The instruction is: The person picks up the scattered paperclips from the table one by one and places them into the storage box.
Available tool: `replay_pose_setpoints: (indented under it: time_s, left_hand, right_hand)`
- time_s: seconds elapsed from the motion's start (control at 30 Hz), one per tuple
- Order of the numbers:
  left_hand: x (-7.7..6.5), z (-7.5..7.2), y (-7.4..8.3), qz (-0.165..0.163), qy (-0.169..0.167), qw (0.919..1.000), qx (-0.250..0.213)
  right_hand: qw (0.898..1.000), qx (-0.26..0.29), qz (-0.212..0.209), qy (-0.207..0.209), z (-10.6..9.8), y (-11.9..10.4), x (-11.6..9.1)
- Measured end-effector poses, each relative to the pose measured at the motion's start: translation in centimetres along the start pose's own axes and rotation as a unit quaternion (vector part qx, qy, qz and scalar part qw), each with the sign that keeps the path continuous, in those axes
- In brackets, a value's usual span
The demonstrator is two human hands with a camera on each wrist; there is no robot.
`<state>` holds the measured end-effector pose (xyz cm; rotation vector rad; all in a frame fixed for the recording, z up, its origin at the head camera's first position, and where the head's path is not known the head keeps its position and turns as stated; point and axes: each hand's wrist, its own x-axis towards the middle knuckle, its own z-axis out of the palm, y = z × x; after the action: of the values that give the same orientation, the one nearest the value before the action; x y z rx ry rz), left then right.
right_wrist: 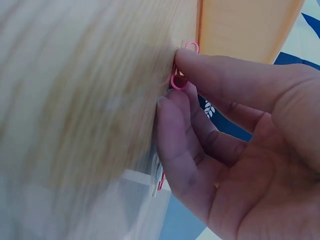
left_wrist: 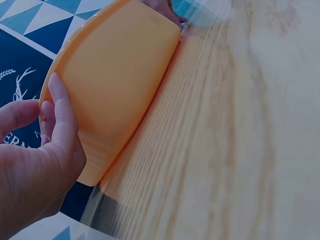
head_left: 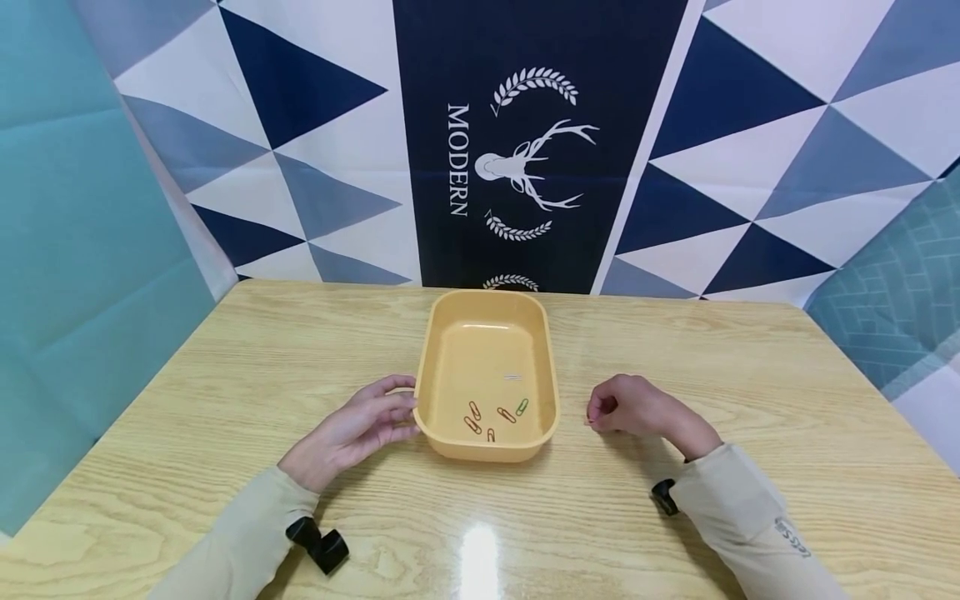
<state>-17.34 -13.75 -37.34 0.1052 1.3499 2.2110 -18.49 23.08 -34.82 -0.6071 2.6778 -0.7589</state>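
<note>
My left hand (head_left: 363, 425) is at the left side of a yellow-orange plastic tray (head_left: 487, 453). Its thumb lies on the outer wall and a finger meets the rim in the left wrist view. Inside the tray lie several reddish paper clips (head_left: 506, 415), a green paper clip (head_left: 522, 407) and a thin whitish clip (head_left: 512, 377). To the right of the tray, low over the table, my right hand (head_left: 633, 407) pinches a pink paper clip (right_wrist: 178, 82) between thumb and fingertips. Its loops stick out from the grip.
The tray stands on a light wood-grain table (head_left: 300, 333). Beyond the right fingers, a silvery and red bit (right_wrist: 157, 177) shows at the table surface. A patterned cloth (head_left: 540, 167) hangs behind the table, and teal cloth (head_left: 97, 250) is at the left.
</note>
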Motion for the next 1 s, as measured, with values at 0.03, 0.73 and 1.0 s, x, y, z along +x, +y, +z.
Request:
replay_pose_setpoints:
  time_s: [0.03, 0.73, 1.0]
  left_hand:
    - [0.03, 0.01, -0.03, -0.001, 0.001, 1.0000, 0.000]
    - [-0.11, -0.11, -0.01, 0.002, -0.011, 0.9999, -0.003]
    - [-0.06, -0.16, -0.13, 0.002, -0.014, 0.9998, -0.011]
  right_hand:
    - [1.000, 0.002, 0.000, -0.001, 0.03, 0.02, -0.01]
    - [0.992, 0.116, 0.032, 0.037, -0.24, 0.37, -0.19]
    - [0.981, 0.178, 0.057, 0.043, -0.42, 0.39, -0.17]
